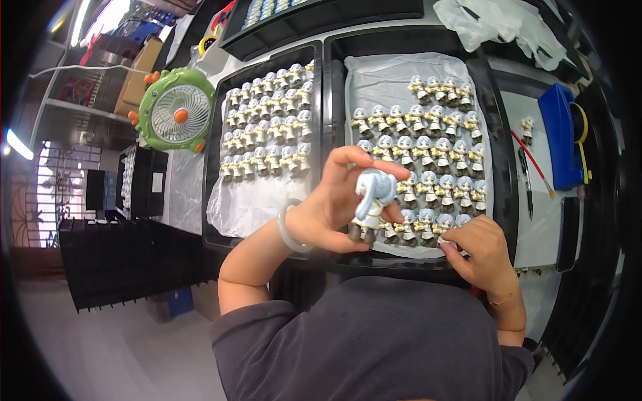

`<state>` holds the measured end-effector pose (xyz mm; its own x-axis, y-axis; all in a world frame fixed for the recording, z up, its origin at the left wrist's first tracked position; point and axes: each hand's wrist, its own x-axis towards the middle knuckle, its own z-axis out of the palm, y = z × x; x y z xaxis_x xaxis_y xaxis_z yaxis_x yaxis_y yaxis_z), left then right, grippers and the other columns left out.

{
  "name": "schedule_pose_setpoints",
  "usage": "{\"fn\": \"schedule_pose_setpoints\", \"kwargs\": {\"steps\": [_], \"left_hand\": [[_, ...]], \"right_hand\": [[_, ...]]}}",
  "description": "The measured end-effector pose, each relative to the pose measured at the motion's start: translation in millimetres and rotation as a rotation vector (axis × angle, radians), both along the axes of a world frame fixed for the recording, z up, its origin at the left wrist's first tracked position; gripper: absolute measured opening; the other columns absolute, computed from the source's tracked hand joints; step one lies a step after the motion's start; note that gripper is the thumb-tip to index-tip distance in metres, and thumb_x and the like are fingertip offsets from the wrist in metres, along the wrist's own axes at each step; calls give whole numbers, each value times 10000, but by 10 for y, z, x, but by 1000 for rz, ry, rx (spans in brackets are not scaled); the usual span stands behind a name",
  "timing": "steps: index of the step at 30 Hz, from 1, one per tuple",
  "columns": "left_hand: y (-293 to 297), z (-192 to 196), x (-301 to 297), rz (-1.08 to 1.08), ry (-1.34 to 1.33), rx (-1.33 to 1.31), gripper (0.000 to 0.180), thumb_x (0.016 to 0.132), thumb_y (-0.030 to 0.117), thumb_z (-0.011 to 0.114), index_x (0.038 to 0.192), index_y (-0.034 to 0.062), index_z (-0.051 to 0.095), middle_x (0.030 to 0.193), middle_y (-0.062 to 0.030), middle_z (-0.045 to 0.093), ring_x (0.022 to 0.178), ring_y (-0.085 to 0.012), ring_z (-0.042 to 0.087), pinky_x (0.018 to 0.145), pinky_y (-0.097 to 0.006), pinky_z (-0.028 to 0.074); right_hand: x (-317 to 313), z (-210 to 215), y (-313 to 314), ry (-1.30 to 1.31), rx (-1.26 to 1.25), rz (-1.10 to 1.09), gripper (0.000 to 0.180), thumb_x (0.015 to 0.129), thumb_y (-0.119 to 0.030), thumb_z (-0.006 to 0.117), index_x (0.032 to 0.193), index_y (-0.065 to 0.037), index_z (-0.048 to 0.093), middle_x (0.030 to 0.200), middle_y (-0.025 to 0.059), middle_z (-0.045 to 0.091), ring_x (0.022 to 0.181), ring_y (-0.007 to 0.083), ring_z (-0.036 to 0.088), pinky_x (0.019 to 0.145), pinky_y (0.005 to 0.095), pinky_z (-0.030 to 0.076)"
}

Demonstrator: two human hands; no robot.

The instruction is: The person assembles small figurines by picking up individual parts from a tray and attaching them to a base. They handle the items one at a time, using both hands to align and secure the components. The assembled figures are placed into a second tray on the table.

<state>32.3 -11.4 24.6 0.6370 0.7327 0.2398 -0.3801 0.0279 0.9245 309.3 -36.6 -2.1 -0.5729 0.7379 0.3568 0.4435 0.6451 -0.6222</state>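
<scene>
My left hand (328, 207) is raised over the near edge of the right-hand tray. Its fingers and thumb grip a small figurine (373, 197) with pale blue-grey hair, a white outfit and dark legs, tilted a little. My right hand (480, 250) is low at the near right corner of the same tray, thumb and fingertips pinched on a figurine (445, 224) in the nearest row; the hand covers part of that row. The black right-hand tray (500, 167) holds several rows of matching figurines on a white plastic liner (381, 80).
Left of it, another black tray (212, 220) holds several figurine rows. A green fan (177, 115) stands farther left. On the right are one loose figurine (527, 130), a red brush (533, 160), a black pen (525, 180) and a blue holder (558, 137). Plastic bags (501, 27) lie at the back.
</scene>
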Motion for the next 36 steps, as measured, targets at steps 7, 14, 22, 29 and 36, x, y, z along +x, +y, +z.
{"fn": "schedule_pose_setpoints", "kwargs": {"steps": [7, 14, 22, 29, 36], "left_hand": [[-52, -31, 12, 139, 93, 35, 828, 572, -55, 702, 1241, 174, 272, 1250, -192, 429, 1027, -271, 535, 837, -376, 469], [-52, 155, 1, 577, 1027, 920, 654, 513, 189, 750, 1122, 62, 549, 862, -61, 464, 812, -219, 473, 733, -331, 322], [-42, 136, 6, 645, 1061, 968, 663, 463, 376, 763, 1029, 73, 601, 760, -38, 438, 694, -215, 430, 686, -331, 284], [-42, 114, -8, 638, 1045, 980, 640, 466, 425, 757, 979, 72, 611, 748, -37, 444, 684, -216, 425, 685, -329, 284], [-40, 78, -15, 619, 1024, 1004, 641, 478, 404, 777, 1012, 90, 611, 751, -26, 446, 679, -209, 425, 688, -327, 289]], "right_hand": [[-39, 4, 12, -15, -8, -12, 122, 687, -97, 705, 760, -64, 613, 626, 44, 550, 569, 227, 516, 572, 342, 387], [-37, 5, 4, -41, -35, -16, 113, 687, -90, 698, 758, -62, 616, 647, 52, 576, 585, 233, 526, 588, 337, 398], [-41, 7, 12, -51, -43, -8, 116, 688, -94, 699, 764, -63, 617, 638, 50, 574, 583, 233, 525, 587, 338, 397], [-45, -9, 10, -58, -43, -13, 122, 685, -92, 701, 767, -60, 617, 611, 48, 541, 571, 232, 512, 579, 341, 386], [-42, -7, 4, -63, -47, -14, 126, 684, -92, 701, 769, -57, 615, 618, 52, 544, 573, 234, 513, 579, 342, 387]]}}
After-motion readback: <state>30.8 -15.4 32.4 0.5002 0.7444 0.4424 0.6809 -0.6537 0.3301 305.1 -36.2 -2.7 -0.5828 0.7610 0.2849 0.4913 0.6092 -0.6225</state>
